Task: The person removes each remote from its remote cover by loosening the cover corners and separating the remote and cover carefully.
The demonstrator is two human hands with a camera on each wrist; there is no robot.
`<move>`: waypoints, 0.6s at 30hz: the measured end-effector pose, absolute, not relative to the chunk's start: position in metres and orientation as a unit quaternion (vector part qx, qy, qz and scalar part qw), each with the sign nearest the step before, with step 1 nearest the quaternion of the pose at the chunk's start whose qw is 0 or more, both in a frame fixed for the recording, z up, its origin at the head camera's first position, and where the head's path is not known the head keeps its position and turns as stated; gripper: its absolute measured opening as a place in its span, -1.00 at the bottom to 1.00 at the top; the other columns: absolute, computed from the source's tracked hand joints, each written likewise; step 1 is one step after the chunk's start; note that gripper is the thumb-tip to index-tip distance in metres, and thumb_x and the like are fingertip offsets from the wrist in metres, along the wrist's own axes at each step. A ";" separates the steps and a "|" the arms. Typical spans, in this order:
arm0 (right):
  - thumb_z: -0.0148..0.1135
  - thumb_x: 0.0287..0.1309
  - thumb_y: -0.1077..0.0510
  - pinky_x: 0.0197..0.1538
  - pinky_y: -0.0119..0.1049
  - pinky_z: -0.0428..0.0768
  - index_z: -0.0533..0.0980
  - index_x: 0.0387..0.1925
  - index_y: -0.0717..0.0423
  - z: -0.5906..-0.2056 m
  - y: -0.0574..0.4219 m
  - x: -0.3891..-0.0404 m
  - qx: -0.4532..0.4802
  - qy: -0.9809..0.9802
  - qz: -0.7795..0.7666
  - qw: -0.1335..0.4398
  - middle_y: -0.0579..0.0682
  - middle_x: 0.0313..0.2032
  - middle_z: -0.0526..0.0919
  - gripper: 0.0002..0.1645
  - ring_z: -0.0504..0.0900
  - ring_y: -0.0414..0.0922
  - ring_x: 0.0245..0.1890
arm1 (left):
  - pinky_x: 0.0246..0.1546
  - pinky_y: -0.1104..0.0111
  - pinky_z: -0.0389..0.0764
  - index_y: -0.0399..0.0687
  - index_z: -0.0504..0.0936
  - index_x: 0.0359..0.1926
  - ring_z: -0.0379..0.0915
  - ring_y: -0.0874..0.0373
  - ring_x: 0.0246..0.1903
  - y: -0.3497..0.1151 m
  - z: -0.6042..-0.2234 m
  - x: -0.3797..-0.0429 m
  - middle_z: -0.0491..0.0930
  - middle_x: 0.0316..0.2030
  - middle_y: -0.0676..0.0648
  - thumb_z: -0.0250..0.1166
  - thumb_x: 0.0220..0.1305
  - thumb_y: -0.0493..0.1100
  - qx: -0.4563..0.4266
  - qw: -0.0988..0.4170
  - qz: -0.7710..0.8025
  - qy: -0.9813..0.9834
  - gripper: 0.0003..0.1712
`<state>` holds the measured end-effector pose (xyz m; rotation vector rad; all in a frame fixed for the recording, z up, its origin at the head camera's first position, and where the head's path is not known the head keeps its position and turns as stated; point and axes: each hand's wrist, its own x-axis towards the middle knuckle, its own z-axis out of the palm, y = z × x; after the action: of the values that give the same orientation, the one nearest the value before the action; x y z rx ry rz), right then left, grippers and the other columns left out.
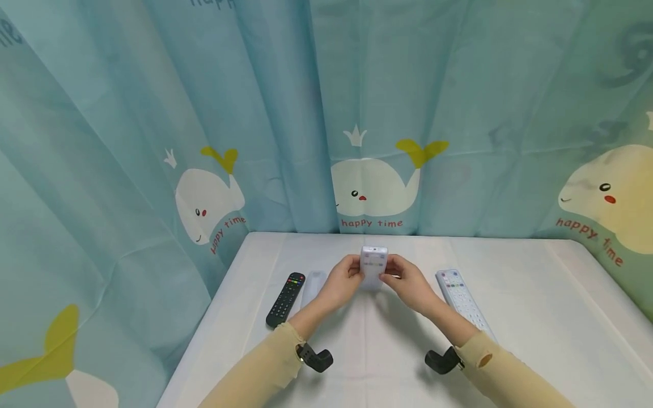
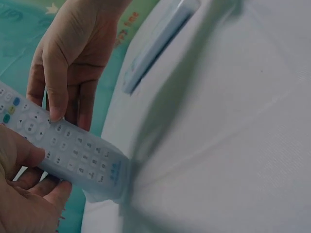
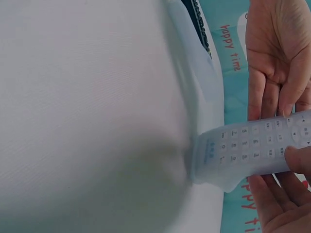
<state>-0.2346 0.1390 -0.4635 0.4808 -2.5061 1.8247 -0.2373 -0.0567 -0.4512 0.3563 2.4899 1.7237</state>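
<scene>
A white remote control (image 1: 374, 262) stands upright between my hands over the table's far half. Around it is a translucent sleeve (image 3: 233, 182), which shows as a loose flap past the numbered end. My left hand (image 1: 340, 281) pinches one long edge, thumb on the button side and fingers behind. On the opposite edge, my right hand (image 1: 410, 286) grips it likewise. Both wrist views show the keypad (image 2: 80, 153) through the cloudy cover. How far up the sleeve reaches is hard to tell.
A black remote (image 1: 285, 300) lies on the white table (image 1: 367, 362) at the left. Beside it, partly behind my left forearm, is a translucent cover (image 1: 313, 286). Another white remote (image 1: 461, 297) lies at the right. A blue curtain (image 1: 285, 113) hangs behind the table.
</scene>
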 end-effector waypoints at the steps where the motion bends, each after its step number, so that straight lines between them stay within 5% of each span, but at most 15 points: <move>1: 0.23 0.36 0.39 0.19 0.05 0.57 0.44 0.21 0.38 -0.464 0.139 -0.235 0.155 -0.802 0.577 0.001 0.29 0.09 0.63 -0.58 0.59 0.20 0.15 | 0.21 0.15 0.54 -0.28 0.49 0.22 0.51 -0.06 0.20 -0.057 -0.451 -0.237 0.59 0.15 -0.21 0.15 0.44 -0.38 0.117 0.047 0.563 0.817 -0.64; 11: 0.25 0.35 0.37 0.20 -0.03 0.59 0.48 0.14 0.28 -0.466 0.142 -0.231 0.169 -0.814 0.556 -0.014 0.17 0.05 0.66 -0.65 0.60 0.12 0.15 | 0.16 0.12 0.58 -0.16 0.53 0.23 0.54 -0.02 0.14 -0.068 -0.450 -0.229 0.56 0.17 -0.14 0.13 0.49 -0.17 0.072 0.088 0.575 0.810 -0.63; 18: 0.27 0.33 0.38 0.20 -0.10 0.59 0.50 0.04 0.17 -0.470 0.145 -0.218 0.200 -0.806 0.556 -0.033 0.05 0.02 0.65 -0.72 0.60 0.04 0.14 | -0.08 0.23 0.71 -0.45 0.39 0.28 0.68 -0.04 -0.14 -0.082 -0.456 -0.221 0.57 0.06 -0.32 0.17 0.54 -0.01 -0.016 0.197 0.669 0.716 -0.41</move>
<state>-0.2178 0.1446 -0.4696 0.6424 -2.5882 1.7843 -0.2208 -0.0816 -0.4560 -0.0442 2.0056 1.8742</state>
